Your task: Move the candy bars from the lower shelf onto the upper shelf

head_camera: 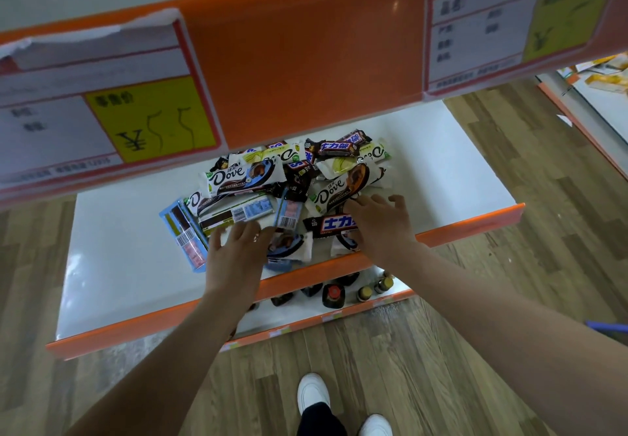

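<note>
A heap of candy bars (pixel 272 184) lies on the white lower shelf (pixel 129 265): white Dove bars (pixel 238 177), dark Snickers bars (pixel 334 148) and light blue bars (pixel 185 231). My left hand (pixel 234 252) reaches over the near left side of the heap, fingers spread above the blue and white wrappers. My right hand (pixel 380 224) lies on the near right side, fingers spread over a Dove bar (pixel 334 194) and a Snickers bar (pixel 331 226). Neither hand visibly grips a bar. The upper shelf's orange front edge (pixel 299 58) runs across the top; its surface is mostly hidden.
Price labels (pixel 102 109) hang on the upper shelf's edge. Below the lower shelf's orange rim (pixel 306 279) stand several dark bottles (pixel 333 294). The floor is wood (pixel 441 367), with my white shoes (pixel 312 391) on it. Another shelf unit (pixel 598 95) stands at the right.
</note>
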